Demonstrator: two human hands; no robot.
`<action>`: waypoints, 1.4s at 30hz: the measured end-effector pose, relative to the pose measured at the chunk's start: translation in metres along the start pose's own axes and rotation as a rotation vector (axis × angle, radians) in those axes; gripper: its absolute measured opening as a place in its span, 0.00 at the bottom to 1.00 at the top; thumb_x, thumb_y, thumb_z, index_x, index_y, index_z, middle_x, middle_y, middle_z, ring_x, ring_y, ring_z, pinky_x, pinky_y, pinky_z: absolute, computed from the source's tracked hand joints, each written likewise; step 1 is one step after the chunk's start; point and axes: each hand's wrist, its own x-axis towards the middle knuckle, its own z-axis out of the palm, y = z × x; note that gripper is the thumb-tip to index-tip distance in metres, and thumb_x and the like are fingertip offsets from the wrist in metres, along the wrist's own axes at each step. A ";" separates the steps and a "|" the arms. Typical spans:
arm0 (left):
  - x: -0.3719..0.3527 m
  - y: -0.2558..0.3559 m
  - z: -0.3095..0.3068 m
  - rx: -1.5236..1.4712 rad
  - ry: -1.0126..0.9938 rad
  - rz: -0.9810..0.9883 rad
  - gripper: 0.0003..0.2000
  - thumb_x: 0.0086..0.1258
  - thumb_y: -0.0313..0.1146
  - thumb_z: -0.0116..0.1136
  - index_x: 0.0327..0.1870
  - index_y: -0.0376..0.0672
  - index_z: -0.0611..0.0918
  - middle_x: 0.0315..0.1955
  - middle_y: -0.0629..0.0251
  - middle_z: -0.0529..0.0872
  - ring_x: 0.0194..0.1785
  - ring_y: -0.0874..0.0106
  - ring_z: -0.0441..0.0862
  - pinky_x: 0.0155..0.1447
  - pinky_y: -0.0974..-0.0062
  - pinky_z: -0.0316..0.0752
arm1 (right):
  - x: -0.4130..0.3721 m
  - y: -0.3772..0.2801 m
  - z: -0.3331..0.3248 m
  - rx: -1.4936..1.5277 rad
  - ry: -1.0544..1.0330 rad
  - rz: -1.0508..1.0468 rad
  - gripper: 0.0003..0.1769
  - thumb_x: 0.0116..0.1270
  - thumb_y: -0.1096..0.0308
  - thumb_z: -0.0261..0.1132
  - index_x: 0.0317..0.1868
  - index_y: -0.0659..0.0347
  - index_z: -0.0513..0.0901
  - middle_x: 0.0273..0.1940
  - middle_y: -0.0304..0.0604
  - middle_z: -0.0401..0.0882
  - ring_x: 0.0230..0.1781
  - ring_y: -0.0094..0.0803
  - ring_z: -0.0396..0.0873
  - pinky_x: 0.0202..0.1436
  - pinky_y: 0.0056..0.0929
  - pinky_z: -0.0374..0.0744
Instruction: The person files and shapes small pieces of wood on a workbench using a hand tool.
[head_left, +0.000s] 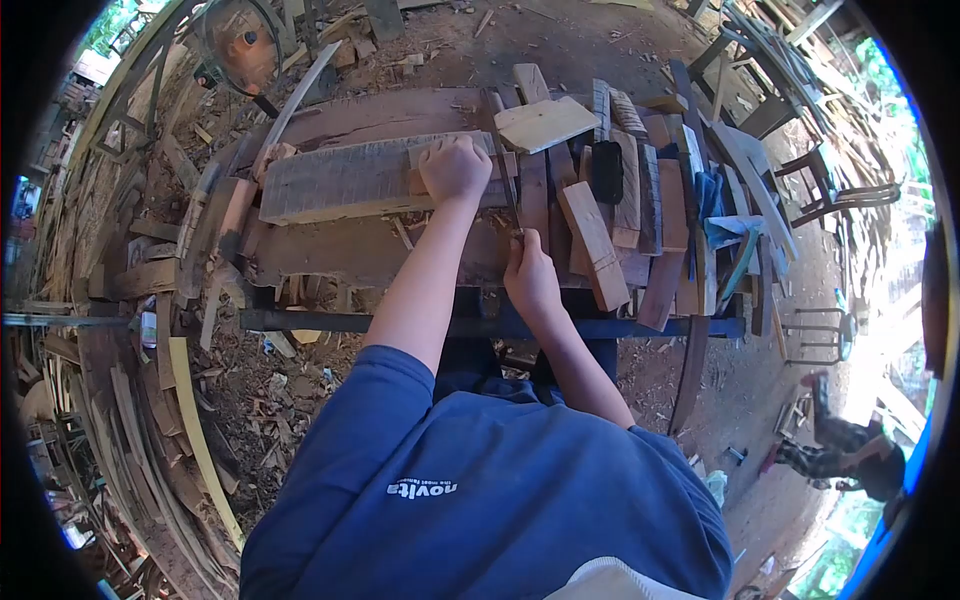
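Observation:
My left hand (457, 172) is clenched over a small brown wood piece (502, 166), pressing it onto a thick grey timber block (335, 182). My right hand (533, 278) grips the near end of a long, narrow dark tool (508, 190); its kind does not show clearly. The tool points away from me, and its shaft runs right by the right end of the small wood piece. Just right of the tool, a pale flat board (546, 124) lies over other offcuts, and a reddish block (594, 245) rests at a slant.
Several wood offcuts crowd the right of the workbench (370, 250), with a black flat object (607, 172) and blue cloth (710, 195) among them. A round fan (240, 45) stands beyond the bench. Wood scraps litter the ground; another person (850, 445) is at right.

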 end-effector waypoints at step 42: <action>0.001 0.000 0.000 0.036 -0.055 -0.025 0.08 0.59 0.35 0.55 0.26 0.45 0.85 0.31 0.61 0.88 0.40 0.62 0.85 0.49 0.62 0.76 | -0.001 0.003 0.010 -0.123 -0.042 -0.054 0.10 0.73 0.71 0.50 0.51 0.66 0.64 0.31 0.65 0.81 0.33 0.64 0.82 0.35 0.58 0.79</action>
